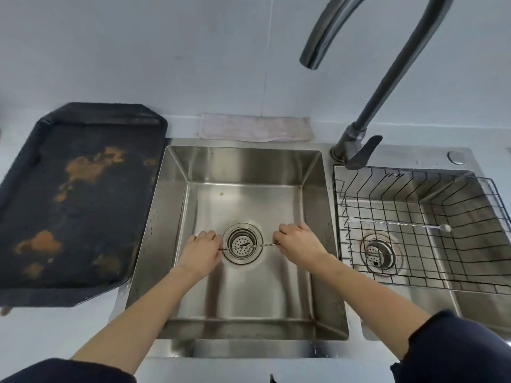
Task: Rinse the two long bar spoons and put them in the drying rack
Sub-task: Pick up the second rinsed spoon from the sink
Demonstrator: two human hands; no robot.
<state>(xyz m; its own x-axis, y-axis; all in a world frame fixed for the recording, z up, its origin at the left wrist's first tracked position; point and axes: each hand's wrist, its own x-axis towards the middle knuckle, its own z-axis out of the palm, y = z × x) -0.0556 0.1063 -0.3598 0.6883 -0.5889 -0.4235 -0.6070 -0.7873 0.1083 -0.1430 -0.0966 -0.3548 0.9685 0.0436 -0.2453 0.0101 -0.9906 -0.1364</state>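
Steel bar spoon (pixel 246 246) horiz., L-R betw. both hands (pixel 203 251).

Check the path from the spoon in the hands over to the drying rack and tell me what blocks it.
Nothing visible blocks it. The bar spoon, held by left hand and right hand, only has to clear the divider to the drying rack, where the other spoon lies.

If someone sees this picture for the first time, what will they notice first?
Probably the two hands, left hand and right hand, holding a twisted bar spoon by its ends over the drain of the left sink basin. Next, the second bar spoon lying in the black wire drying rack on the right, and the stained dark tray at left.
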